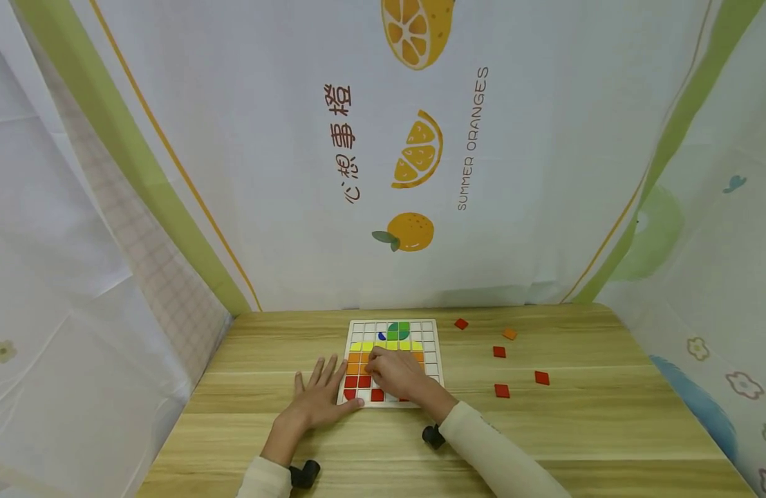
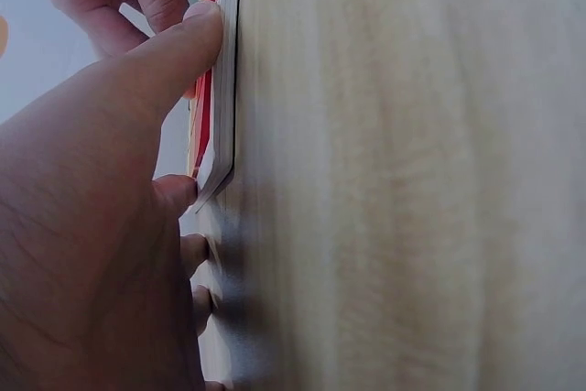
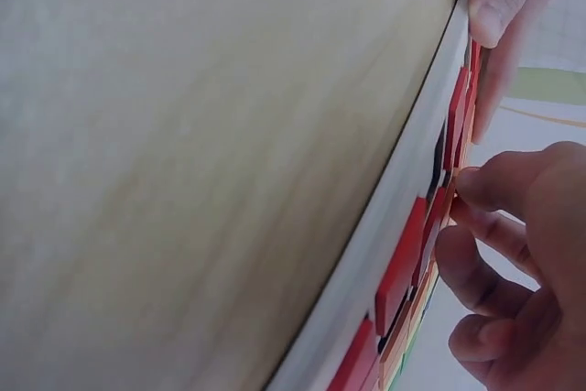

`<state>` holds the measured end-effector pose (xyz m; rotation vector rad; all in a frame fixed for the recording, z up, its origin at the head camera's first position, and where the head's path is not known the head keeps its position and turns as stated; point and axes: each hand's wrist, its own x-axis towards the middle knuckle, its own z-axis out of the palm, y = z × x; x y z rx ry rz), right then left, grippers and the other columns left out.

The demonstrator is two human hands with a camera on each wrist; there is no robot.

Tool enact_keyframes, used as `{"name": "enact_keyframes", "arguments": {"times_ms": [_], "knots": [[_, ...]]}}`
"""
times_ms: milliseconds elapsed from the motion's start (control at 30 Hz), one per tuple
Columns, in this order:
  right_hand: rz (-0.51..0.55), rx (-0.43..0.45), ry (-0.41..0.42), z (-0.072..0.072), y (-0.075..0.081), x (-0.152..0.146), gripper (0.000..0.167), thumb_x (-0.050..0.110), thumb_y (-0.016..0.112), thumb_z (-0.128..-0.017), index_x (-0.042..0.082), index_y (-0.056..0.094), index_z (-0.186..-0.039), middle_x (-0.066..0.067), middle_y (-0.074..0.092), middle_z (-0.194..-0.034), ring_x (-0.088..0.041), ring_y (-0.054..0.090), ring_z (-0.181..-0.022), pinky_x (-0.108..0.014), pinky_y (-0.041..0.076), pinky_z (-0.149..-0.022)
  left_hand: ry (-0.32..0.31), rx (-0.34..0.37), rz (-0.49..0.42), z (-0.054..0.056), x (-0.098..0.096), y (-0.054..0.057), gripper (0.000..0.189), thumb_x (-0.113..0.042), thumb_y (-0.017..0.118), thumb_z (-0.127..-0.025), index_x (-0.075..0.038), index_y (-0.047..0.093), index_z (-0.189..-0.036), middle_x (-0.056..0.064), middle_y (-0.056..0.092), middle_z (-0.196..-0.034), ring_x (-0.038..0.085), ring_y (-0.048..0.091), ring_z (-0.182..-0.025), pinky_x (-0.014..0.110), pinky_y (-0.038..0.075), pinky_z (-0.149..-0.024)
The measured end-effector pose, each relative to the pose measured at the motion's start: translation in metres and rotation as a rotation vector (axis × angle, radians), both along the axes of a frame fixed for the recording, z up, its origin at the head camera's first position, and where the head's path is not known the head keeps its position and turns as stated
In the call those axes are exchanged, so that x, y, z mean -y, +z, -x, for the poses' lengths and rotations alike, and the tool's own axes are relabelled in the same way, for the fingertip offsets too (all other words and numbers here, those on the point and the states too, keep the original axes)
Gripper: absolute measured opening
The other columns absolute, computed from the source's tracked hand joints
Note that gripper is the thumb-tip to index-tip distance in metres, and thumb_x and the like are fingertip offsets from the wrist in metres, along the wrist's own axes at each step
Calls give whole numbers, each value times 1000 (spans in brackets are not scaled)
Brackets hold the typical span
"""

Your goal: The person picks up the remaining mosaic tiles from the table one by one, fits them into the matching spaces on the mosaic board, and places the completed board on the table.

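A white gridded board lies on the table, filled partly with green, yellow, orange and red tiles in rows. My left hand rests at its left side, fingers spread on the tabletop, and the thumb presses on the board's front edge. Over the middle of the board, my right hand pinches a small orange tile between thumb and index finger, close to the board's surface. Its other fingers are curled. Part of the orange and red rows is hidden beneath this hand.
Right of the board lie loose tiles: an orange one and several red ones, among them a red tile near the front. A white curtain printed with oranges hangs behind the wooden table.
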<state>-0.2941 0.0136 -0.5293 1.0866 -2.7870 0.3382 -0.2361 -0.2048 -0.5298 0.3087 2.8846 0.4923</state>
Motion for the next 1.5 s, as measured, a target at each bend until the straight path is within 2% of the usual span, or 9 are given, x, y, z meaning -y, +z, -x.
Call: {"name": "enact_keyframes", "arguments": {"times_ms": [200,533,733,800,967,1100,1233,1500], "knots": [[-18,-39,22,0,0,0,20,19,69,-104,22,84,-116,6,73,-120,-2,53,-62,-14,35,-50,3,-3,1,0,1,-2,100,-74,58,-97,-15,26,-171,14,15,-180,43,8,-167,83,0,-122],[2,-43,32,-1,-1,-1,20,15,67,-103,22,83,-112,5,74,-118,-2,52,-61,-14,33,-47,7,6,-4,0,0,0,100,-73,59,-97,-16,25,-171,14,14,-180,44,7,-167,83,0,-122],[18,-29,19,-1,1,-3,19,15,68,-102,20,83,-111,3,73,-117,-4,51,-62,-15,37,-50,-1,-4,-25,0,1,0,101,-75,58,-97,-15,26,-171,15,15,-180,44,7,-167,83,-3,-122],[16,-27,11,-2,2,-4,17,16,69,-102,21,83,-111,4,72,-116,-3,50,-63,-15,38,-52,-12,-24,-53,1,2,-5,102,-77,55,-96,-15,25,-171,17,15,-179,45,6,-166,84,-5,-120],[35,-5,-6,-2,5,-7,12,21,71,-102,21,80,-110,7,74,-110,0,52,-65,-15,40,-54,-22,-48,-79,1,3,-9,103,-80,53,-96,-15,25,-171,19,16,-179,47,6,-166,86,-7,-118],[30,-31,-13,-2,8,-12,4,26,74,-102,22,76,-101,10,73,-98,2,51,-65,-14,40,-55,-2,-11,-29,0,0,0,101,-75,58,-96,-15,26,-171,15,15,-180,44,7,-167,83,-4,-122],[43,-58,-17,-3,12,-18,8,25,75,-100,22,72,-93,11,71,-88,1,49,-63,-15,40,-53,4,0,-2,0,0,0,100,-74,58,-97,-15,26,-171,14,15,-180,43,8,-167,83,0,-122],[72,-65,-36,-3,16,-37,8,22,78,-98,21,72,-93,11,71,-86,0,48,-62,-15,41,-54,-5,-12,-57,-1,1,0,102,-74,59,-96,-13,27,-170,17,16,-179,45,7,-166,83,-6,-121]]}}
